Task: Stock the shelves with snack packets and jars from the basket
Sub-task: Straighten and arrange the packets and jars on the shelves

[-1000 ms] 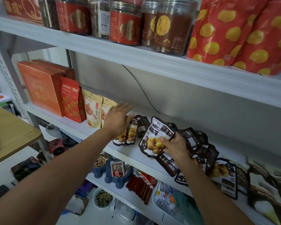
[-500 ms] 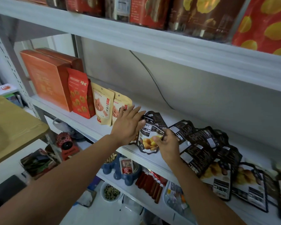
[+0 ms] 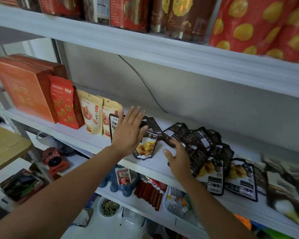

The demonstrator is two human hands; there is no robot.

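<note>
Two flat-fingered hands: left hand [image 3: 128,133] props a leaning packet [image 3: 146,147], right hand [image 3: 178,161], at its four o'clock, presses fallen packets [image 3: 197,140].

A blue bowl stand [image 3: 110,184] holds a steel bowl [image 3: 134,175] with a red sachet [image 3: 123,175] in it. Just right of the stand lies a row of red tubes [image 3: 149,190], and beyond them a clear tray [image 3: 176,199] of small items too blurred to tell. Below the stand sits a white bowl [image 3: 110,207] of greenish seeds. Left of the stand is a red gadget [image 3: 53,158] with a spider-web pattern, with a white plastic bag [image 3: 45,138] above it. Farther left is a wooden counter [image 3: 5,145]. High above the stand a thin cable [image 3: 141,83] runs down the grey wall [image 3: 205,100].
</note>
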